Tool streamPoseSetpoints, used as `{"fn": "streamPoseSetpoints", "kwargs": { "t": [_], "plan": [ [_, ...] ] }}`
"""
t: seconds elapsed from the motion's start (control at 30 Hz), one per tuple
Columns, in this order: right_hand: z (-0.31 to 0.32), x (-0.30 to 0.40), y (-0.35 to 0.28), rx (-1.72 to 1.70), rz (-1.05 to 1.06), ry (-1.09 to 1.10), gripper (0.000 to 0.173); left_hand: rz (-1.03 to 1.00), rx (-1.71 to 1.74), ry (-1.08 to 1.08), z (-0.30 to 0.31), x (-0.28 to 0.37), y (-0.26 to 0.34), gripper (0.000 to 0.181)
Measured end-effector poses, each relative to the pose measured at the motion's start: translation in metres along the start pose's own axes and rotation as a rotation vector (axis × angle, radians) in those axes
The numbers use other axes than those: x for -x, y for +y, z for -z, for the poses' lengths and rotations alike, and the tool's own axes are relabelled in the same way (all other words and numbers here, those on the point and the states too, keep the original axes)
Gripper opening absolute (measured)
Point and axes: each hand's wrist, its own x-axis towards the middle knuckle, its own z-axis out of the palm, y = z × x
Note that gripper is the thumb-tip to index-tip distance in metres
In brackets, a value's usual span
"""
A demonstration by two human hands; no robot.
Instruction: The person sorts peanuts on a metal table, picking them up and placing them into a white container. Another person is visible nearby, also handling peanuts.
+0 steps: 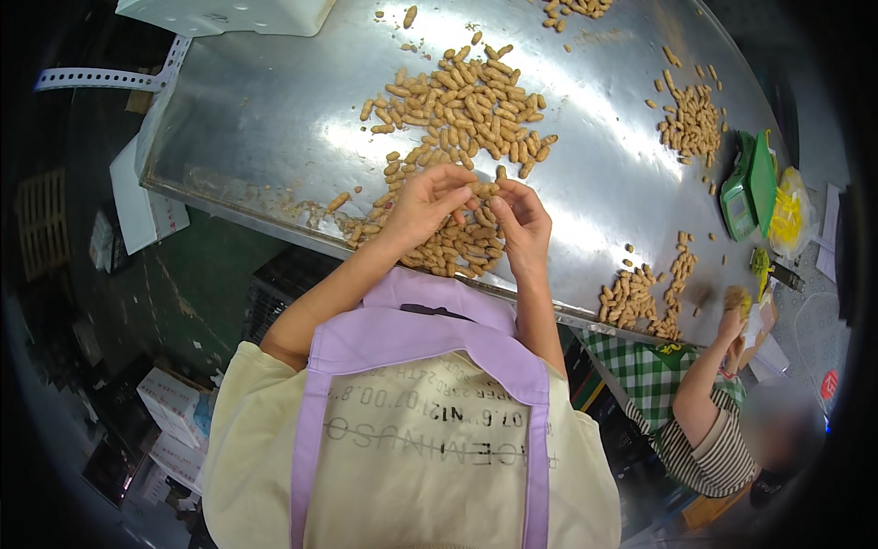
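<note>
Between my two hands is an unshelled peanut (484, 188), level with the near part of a peanut heap. The fingertips of my left hand (433, 204) pinch its left end. My right hand (527, 223) grips the other end with thumb and fingers. Beneath and nearer to me lies a cluster of peanuts in the shell (453, 247), partly covered by my left hand and wrist. Farther off, a larger peanut pile (473, 103) spreads over the metal table (274, 117). One loose peanut (338, 202) sits left of my left hand, among shell crumbs.
A white foam box (226, 17) stands at the far left corner. To the right are smaller peanut piles (691, 123) (627, 295), a green scale (744, 185) and a bag of yellow things (789, 213). A co-worker (713, 425) in a checked apron works at the right edge.
</note>
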Motion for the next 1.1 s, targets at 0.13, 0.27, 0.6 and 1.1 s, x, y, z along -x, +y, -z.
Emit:
{"fn": "streamPoseSetpoints", "kwargs": {
  "t": [0.13,0.27,0.6,1.1],
  "plan": [
    [-0.001,0.002,0.006,-0.006,-0.033,0.031,0.023,0.009,-0.025,-0.013,0.001,0.001,-0.006,0.020],
    [0.002,0.004,0.010,0.173,0.028,-0.011,0.017,-0.068,-0.272,-0.050,0.002,0.006,-0.005,0.019],
    [0.003,0.006,0.012,0.063,0.017,-0.051,0.020,0.155,-0.019,-0.149,0.006,0.008,0.002,0.025],
    [0.009,-0.014,0.004,0.434,0.043,-0.172,0.020,0.234,-0.061,-0.196,0.010,0.002,-0.008,0.018]
  ]
}}
